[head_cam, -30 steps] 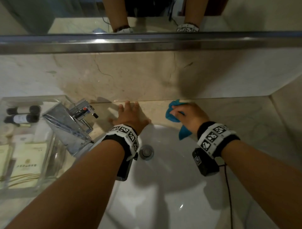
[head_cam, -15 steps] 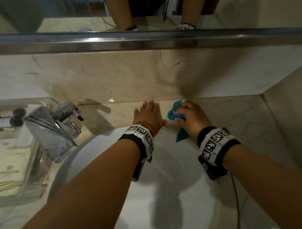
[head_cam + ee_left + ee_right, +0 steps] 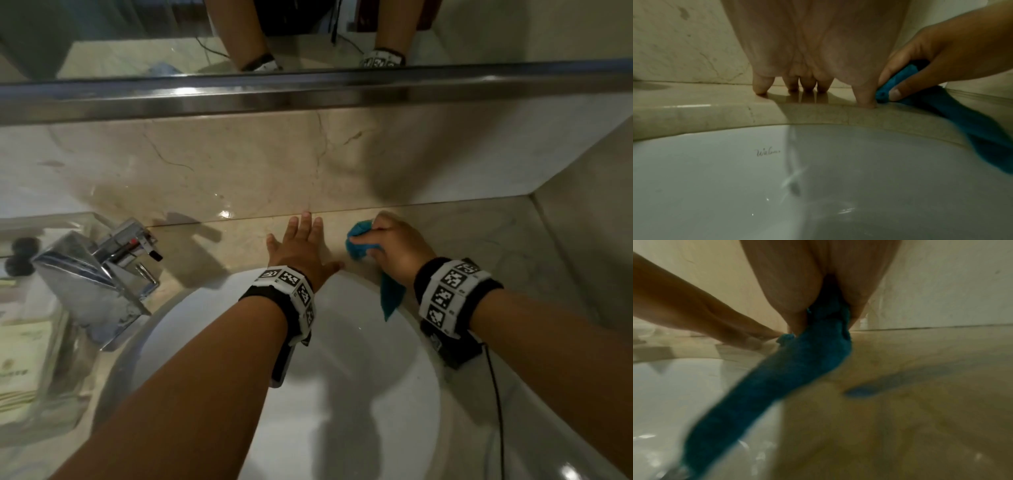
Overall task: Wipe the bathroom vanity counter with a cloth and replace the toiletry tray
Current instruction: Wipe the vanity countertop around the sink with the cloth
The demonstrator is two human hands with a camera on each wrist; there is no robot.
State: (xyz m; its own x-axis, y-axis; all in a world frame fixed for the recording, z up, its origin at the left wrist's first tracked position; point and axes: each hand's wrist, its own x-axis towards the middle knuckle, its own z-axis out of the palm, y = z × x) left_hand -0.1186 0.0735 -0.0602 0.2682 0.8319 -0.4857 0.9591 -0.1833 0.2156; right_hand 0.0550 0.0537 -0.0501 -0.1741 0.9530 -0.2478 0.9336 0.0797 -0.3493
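A bunched blue cloth (image 3: 359, 245) lies on the beige marble counter (image 3: 479, 233) behind the white basin, and my right hand (image 3: 394, 246) grips it with curled fingers. One end of the cloth (image 3: 777, 386) trails down over the basin rim. My left hand (image 3: 303, 245) presses flat on the counter just left of the cloth, fingers straight and spread (image 3: 762, 84). In the left wrist view my right hand's thumb (image 3: 898, 92) pinches the cloth (image 3: 953, 118) beside my left thumb. The clear toiletry tray (image 3: 34, 342) with sachets and dark-capped bottles sits at the far left.
A chrome faucet (image 3: 99, 281) stands left of the white basin (image 3: 342, 394). A marble backsplash and a steel-edged mirror (image 3: 308, 92) rise behind the counter. A side wall (image 3: 589, 240) closes the counter on the right. A black cable (image 3: 496, 394) hangs from my right wrist.
Both hands have moved rightward along the counter behind the basin, away from the faucet, the right hand carrying the cloth with it. The view has shifted right too.
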